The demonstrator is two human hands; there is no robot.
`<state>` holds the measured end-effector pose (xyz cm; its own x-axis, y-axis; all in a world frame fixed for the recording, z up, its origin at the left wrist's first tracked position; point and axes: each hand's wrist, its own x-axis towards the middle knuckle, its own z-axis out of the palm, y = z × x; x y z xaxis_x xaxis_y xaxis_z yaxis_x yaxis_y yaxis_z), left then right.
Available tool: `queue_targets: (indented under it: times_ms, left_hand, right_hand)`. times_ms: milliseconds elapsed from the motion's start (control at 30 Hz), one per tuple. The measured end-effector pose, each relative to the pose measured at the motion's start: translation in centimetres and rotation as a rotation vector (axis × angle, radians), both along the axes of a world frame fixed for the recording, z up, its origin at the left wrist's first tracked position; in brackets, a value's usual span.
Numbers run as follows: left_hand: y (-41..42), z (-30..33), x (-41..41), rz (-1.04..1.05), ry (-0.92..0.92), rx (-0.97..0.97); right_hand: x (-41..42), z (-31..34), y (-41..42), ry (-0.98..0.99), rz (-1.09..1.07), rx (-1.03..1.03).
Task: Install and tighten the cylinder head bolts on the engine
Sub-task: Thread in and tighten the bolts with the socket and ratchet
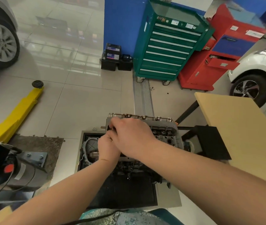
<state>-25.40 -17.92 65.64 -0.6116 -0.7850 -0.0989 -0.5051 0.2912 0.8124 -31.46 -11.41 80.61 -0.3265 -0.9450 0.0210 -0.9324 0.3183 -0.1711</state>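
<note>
Both hands met over the left end of the cylinder head (pixel 164 132)

The engine (pixel 129 169) sat low on the floor, so the arms reached down; the right hand (pixel 132 135), fingers curled, covered the left hand (pixel 108 148), also curled, likely steadying a bolt at its hole (what each held was hidden, so I cannot tell)

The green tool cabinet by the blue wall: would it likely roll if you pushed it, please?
Probably yes: the green tool cabinet stands on castor wheels on a smooth tiled floor. It likely feels heavy, given its metal body and many drawers. Being tall and narrow, it might tip if shoved high up.
</note>
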Motion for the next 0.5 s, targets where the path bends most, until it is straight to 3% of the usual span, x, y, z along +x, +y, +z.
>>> queue_targets:
  times_ms: [67, 100, 200, 233, 300, 400, 500]
  left_hand:
    - [-1.3, 1.9, 0.3, -0.189, 0.001, 0.085]
    - [-2.6, 1.6, 0.5, -0.301, 0.085, 0.128]
    - [-4.9, 3.0, 1.7, -0.552, 0.302, 0.631]
    - [-5.3, 3.1, 1.6, -0.587, 0.305, 0.688]
    - [-5.7, 3.6, 1.4, -0.656, 0.191, 0.625]
    - [-5.7, 4.1, 1.4, -0.739, 0.130, 0.550]
    - [-4.8, 4.3, 2.2, -0.548, 0.183, 0.456]
  right_hand:
    - [-1.1, -0.5, 0.1, -0.189, -0.025, 0.019]
    - [-1.6, -0.9, 0.3, -0.386, -0.039, 0.014]
    - [-1.4, -2.5, -0.2, -1.208, -0.196, -0.148]
    - [-1.2, -3.2, -0.6, -1.341, -0.227, -0.214]
    - [-0.8, -4.1, -1.8, -1.419, -0.230, -0.243]
    - [-0.6, -4.2, -3.6, -1.355, -0.232, -0.215]
    - [0.6, -3.5, -4.6, -1.206, -0.362, -0.342]
